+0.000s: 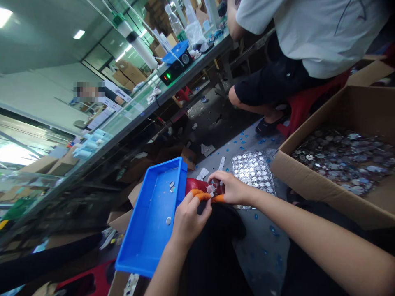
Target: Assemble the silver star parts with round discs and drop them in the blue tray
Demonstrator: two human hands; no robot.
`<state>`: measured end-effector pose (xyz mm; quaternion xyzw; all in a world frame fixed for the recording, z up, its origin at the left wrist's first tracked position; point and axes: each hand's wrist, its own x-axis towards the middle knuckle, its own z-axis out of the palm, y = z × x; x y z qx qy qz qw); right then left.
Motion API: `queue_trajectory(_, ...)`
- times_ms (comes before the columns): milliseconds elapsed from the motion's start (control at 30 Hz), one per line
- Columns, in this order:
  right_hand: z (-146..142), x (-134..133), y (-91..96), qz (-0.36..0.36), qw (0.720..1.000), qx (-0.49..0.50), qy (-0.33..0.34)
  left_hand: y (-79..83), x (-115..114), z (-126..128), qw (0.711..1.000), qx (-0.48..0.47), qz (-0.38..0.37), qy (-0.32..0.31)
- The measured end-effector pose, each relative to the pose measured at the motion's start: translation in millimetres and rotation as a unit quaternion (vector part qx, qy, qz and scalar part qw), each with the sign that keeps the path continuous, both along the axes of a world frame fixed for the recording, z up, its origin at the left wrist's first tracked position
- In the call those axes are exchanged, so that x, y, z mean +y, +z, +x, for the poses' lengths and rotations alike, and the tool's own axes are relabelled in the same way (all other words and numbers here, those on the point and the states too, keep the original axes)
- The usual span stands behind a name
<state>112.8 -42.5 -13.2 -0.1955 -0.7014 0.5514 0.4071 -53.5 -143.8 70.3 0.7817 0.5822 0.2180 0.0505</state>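
My left hand (191, 213) and my right hand (232, 188) meet in front of me, with orange covers on some fingers. Between their fingertips is a small silver star-shaped metal piece (211, 189), pinched from both sides. Just left of my hands sits a blue plastic tray (151, 213), tilted in view. A few small round silver discs (168, 220) lie in it. Something red (195, 186) shows behind my fingers.
A cardboard box (311, 174) of many silver pieces stands at right. Beyond my right forearm lies a sheet of silver pieces (253, 172) on the floor. A seated person (308, 37) is near a long workbench (197, 61). Blue bits and paper scraps litter the floor.
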Motion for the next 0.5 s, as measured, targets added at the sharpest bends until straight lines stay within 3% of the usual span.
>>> queue_trajectory(233, -2.6, 0.7, -5.8, -0.012, 1.000, 0.011, -0.006, 11.2, -2.3, 8.4, 1.000, -0.016, -0.015, -0.019)
queue_trajectory(500, 1.8, 0.2, 3.6, -0.007, 1.000, 0.002, 0.000, 6.2, 4.9, 4.1, 1.000, -0.022, -0.004, -0.015)
